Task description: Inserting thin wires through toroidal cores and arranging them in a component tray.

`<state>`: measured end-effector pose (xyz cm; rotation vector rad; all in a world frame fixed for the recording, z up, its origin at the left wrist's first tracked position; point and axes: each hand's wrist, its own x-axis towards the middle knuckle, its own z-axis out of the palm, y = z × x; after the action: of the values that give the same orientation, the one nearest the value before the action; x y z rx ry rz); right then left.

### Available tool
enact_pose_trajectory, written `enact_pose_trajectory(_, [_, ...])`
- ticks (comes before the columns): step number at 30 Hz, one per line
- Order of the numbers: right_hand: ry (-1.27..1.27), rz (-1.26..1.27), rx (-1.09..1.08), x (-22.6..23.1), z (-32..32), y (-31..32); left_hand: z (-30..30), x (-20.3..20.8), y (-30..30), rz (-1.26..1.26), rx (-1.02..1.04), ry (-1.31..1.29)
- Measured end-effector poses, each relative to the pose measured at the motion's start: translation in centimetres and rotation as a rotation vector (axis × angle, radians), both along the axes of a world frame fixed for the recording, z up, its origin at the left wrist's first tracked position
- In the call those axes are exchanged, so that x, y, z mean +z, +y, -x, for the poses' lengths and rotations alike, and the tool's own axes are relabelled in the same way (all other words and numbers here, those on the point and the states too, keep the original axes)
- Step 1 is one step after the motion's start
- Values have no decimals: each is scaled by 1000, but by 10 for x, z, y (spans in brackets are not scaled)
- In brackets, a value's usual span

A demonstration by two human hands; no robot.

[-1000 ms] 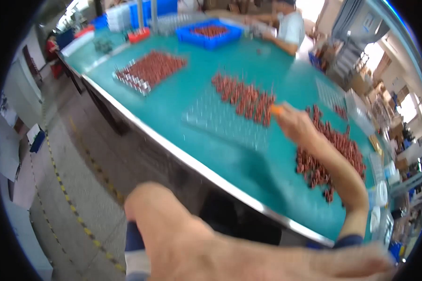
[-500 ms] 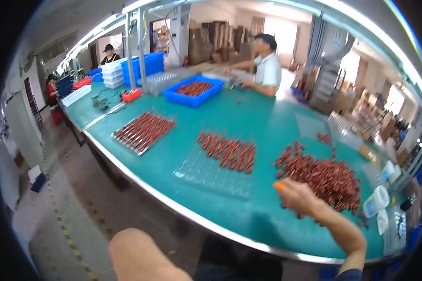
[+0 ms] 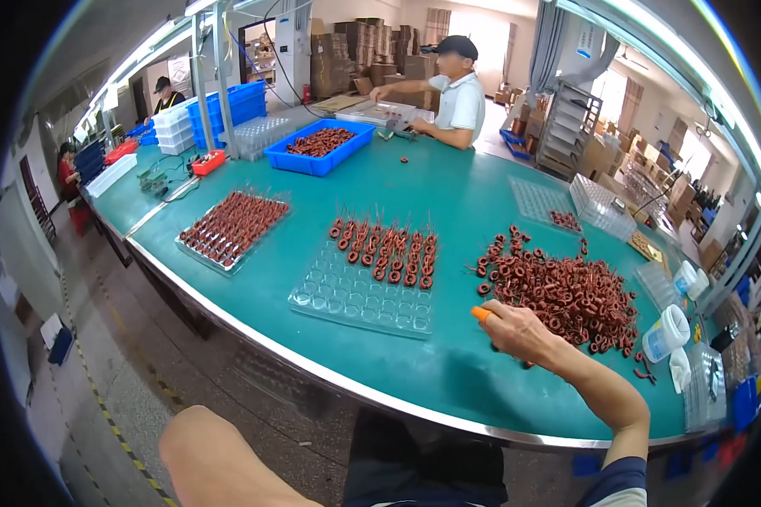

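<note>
right hand point(image 3: 516, 331) at green workroom table point(image 3: 457, 198)

On the green bench point(image 3: 465, 211), relative to the partly filled clear rectangular plastic tray point(image 3: 347, 297): left, coil-laden clear plastic tray point(image 3: 203, 257); right, reddish-brown ring-coil heap point(image 3: 562, 296); behind, blue rectangular plastic bin point(image 3: 344, 155).

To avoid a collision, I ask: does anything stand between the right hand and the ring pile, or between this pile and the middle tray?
Nothing visible: the right hand is at the near-left edge of the ring pile, and only green tabletop shows between pile and middle tray.
</note>
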<state>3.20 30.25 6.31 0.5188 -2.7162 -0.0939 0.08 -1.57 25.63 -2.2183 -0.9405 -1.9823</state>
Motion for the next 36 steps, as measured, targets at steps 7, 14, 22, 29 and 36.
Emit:
enact_pose_trajectory(7, [19,30,-20,-7,-12,-5,-4,1,-30,23,63,-13])
enact_pose_trajectory(14, [39,10,-4,-5,-9,-2,-21,-1,-54,89,105,-66])
enact_pose_trajectory(22, [-36,24,-77,-10,-10,19,-16,-5,-55,236,17,-160])
enact_pose_trajectory(29, [102,98,-197,1,-8,54,-24,-10,-22,296,20,-287])
enact_pose_trajectory(36, [148,143,-222,-15,7,72,-10,-36,-25,270,162,-126])
